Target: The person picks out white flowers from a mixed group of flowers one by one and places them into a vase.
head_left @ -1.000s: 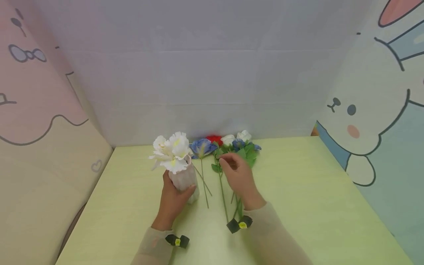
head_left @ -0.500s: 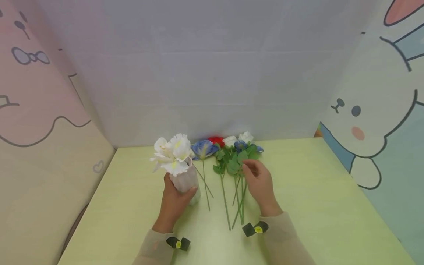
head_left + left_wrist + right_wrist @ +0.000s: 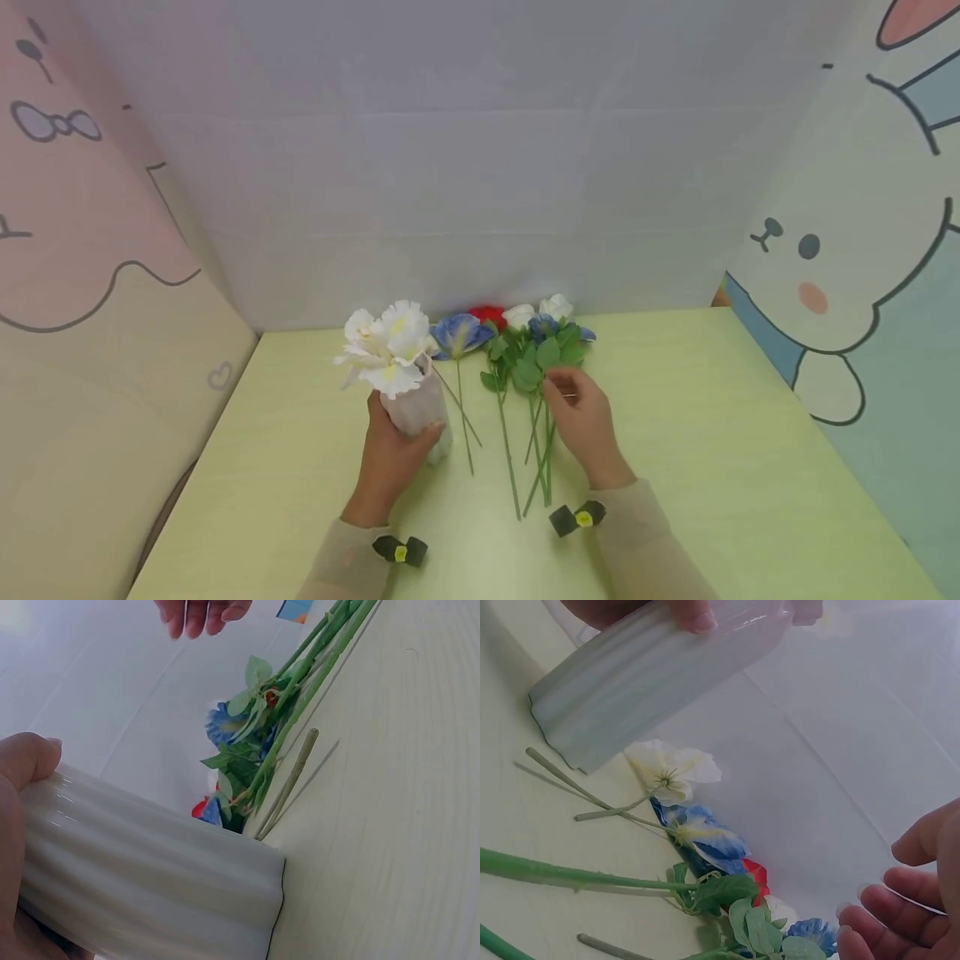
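My left hand [image 3: 397,454] grips a white ribbed vase [image 3: 416,408], thumb on the near side; the fingers behind it are mostly hidden. White ruffled flowers [image 3: 390,346] with yellow centres stand in the vase's mouth. My right hand [image 3: 585,421] hovers by the green leaves [image 3: 528,367] and stems of the lying flowers. Seen from the right wrist, its thumb and fingers [image 3: 911,900] are loosely bent and apart, holding nothing. Beside the vase lie a blue flower [image 3: 459,333], a red flower [image 3: 489,315], white roses [image 3: 555,307] and a darker blue flower [image 3: 542,327].
The flowers lie along the back of the pale yellow-green table [image 3: 712,433], heads toward the grey-white back wall [image 3: 465,183], stems [image 3: 510,458] toward me. Another white flower [image 3: 675,769] lies beyond the vase. Cartoon-printed panels [image 3: 847,275] stand at both sides.
My right hand has moved right, from over the leaves to their right side, uncovering more stems, and has stayed nearly still since. The left hand and vase have kept their place.
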A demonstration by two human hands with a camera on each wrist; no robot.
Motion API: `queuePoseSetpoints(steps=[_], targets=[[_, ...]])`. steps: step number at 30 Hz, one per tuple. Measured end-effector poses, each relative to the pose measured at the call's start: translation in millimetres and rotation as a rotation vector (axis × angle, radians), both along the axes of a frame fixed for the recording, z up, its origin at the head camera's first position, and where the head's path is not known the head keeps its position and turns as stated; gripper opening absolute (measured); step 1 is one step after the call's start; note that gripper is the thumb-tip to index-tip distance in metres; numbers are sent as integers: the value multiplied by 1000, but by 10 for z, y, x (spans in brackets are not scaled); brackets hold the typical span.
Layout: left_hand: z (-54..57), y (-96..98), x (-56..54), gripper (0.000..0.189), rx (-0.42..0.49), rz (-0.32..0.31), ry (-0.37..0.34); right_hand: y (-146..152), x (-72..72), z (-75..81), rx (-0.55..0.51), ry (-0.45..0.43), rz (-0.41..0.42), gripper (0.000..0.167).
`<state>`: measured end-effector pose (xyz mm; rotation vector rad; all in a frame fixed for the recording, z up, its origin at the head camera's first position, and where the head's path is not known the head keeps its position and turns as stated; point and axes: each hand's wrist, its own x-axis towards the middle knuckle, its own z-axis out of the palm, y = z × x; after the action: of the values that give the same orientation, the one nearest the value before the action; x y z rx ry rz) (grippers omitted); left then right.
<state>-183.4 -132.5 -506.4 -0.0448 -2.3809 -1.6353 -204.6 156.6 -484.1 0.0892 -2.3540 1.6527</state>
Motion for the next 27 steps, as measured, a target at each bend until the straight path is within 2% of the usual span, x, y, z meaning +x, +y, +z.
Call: queuePoseSetpoints(steps=[4, 9, 20, 27], targets=[[11, 2, 4, 99, 3, 0, 4, 48, -43, -55, 24, -51, -5, 31], [31, 4, 10, 98, 6, -4, -2, 52, -89, -144, 110, -134, -16, 33], [34, 17, 31, 97, -3, 0, -1, -37, -74, -237, 223, -282, -22, 34], [42, 21, 45, 99, -13, 10, 8, -59, -75, -272, 286, -308, 3, 34]])
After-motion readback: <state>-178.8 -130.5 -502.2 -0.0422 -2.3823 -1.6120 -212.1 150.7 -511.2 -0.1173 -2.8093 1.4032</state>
